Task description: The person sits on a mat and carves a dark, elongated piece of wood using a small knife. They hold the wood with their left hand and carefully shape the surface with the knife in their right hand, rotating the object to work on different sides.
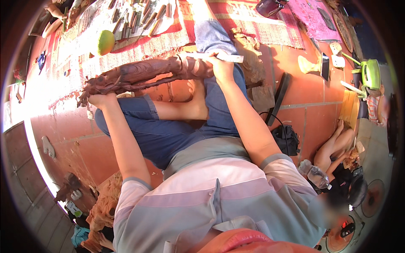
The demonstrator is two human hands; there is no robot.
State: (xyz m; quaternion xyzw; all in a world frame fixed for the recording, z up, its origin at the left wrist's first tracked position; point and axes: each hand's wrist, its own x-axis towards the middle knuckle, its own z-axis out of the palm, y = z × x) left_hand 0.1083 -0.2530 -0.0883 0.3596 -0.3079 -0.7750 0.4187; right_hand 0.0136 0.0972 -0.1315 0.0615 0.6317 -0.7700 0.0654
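A long, dark reddish-brown wood carving (147, 72) lies across in front of me, over my bent legs. Its left end is cut into rough, branching shapes, while the middle is smoother with visible grain. At that left end my left hand (101, 100) is closed around the underside, its fingers partly hidden by the wood. My right hand (221, 66) is closed on a pale flat strip (234, 58), which lies across the carving's right end. Whether the strip is stiff or flexible I cannot tell.
Several wooden-handled carving tools (147, 17) lie on a cloth beyond the carving, near a green-yellow round fruit (102, 42). A black bar (278, 98) and a black bag (285, 140) are on the tiled floor at right. Another person (337, 147) sits further right, by a plastic bottle (316, 175).
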